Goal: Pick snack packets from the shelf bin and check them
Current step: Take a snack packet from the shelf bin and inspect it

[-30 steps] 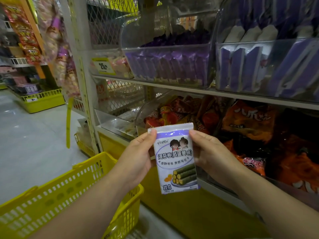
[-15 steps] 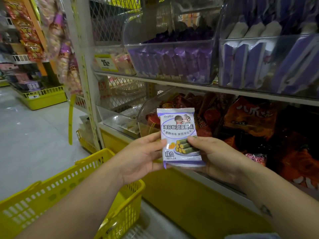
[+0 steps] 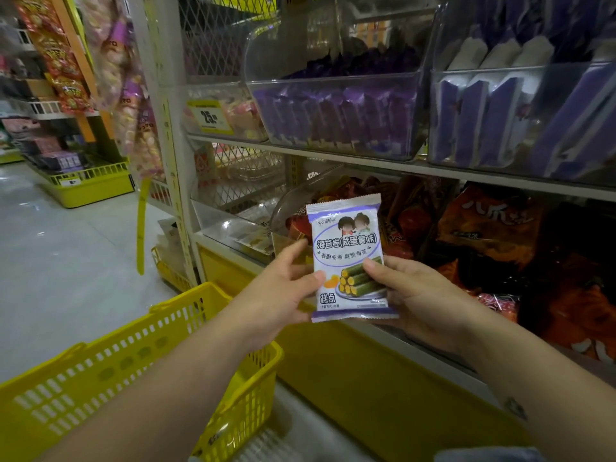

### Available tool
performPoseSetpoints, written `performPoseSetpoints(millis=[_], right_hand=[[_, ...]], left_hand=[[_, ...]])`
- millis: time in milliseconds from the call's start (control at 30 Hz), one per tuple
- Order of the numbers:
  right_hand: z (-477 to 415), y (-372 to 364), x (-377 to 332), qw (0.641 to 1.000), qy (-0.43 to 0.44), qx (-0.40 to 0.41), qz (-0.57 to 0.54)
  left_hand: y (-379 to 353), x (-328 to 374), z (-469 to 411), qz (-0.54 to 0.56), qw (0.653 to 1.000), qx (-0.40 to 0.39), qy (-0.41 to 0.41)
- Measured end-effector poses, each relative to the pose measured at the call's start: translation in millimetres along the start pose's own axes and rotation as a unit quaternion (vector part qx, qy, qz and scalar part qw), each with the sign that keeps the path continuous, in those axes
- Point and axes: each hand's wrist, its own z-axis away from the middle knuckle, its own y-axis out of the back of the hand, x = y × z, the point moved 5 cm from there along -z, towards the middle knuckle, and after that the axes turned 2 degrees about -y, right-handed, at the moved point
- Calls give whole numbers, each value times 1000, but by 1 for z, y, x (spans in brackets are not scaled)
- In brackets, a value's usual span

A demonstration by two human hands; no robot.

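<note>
Was dim across the shelves (image 3: 400,165); caught pale glare on the floor (image 3: 50,278); bent at edges, blurred upper left

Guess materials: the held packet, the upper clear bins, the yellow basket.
The packet looks like thin printed plastic film, slightly glossy, with crimped serrated seals top and bottom. The bins are rigid clear plastic, probably acrylic or similar: see-through, with bright glare on the curved walls. The basket is moulded yellow plastic, semi-matte, with slotted walls in one piece.
</note>
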Motion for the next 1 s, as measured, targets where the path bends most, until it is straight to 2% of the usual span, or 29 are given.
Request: performPoseSetpoints(millis=[67,133,200,300,400,500,567,700,767,867,1000], right_hand=[[-2,-2,0,999,30,16,6],[-4,-6,0,999,53,8,6],[-5,-12,0,998,65,-11,4],[-8,-10,1,997,71,8,5],[-9,-5,2,997,76,20,10],[-8,0,2,997,67,10,-39],[-7,5,0,996,67,-3,-57],[-5,5,-1,997,75,-34,-2],[-5,6,0,995,94,-14,20],[-5,9,-2,987,133,37,84],[-4,8,-7,955,186,104,205]], left_hand=[[0,9,0,-121,986,72,-95],[-9,9,1,-154,979,44,-129],[-18,4,2,-134,985,-5,-106],[-23,3,3,-24,996,-46,-66],[-26,4,6,58,992,-103,-45],[-29,3,8,114,983,-145,-24],[-28,3,8,122,981,-152,-20],[-24,3,8,86,981,-176,-17],[-21,4,8,51,985,-166,-20],[-16,6,7,-32,993,-108,-45],[-12,12,5,-70,991,-26,-109]])
